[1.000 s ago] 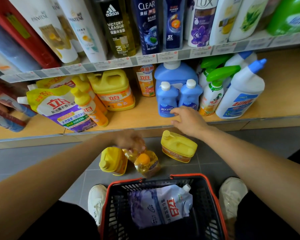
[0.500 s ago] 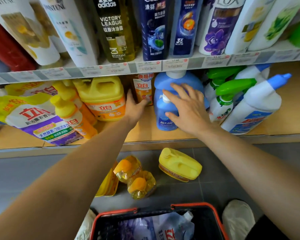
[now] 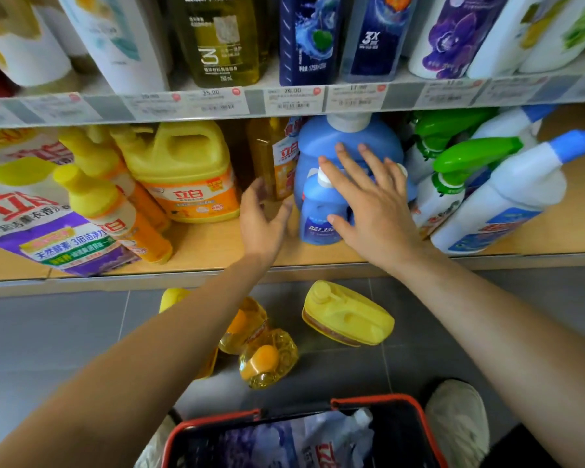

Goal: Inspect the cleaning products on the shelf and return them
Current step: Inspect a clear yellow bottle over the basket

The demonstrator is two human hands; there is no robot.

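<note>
Bottle (image 3: 321, 214) upright, cap up, under splayed right hand (image 3: 375, 211)

2 small blue bottles (image 3: 321, 214) with white caps stand upright on the wooden shelf (image 3: 217, 244), just in front of a large blue jug (image 3: 348, 143).

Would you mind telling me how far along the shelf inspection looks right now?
Done: nothing can be confirmed as returned. In hand: right hand lies open over the small blue bottles; left hand is open beside them, no grip closed yet. Left: the yellow jug and amber bottles lie on the floor, and a pouch sits in the basket.
</note>
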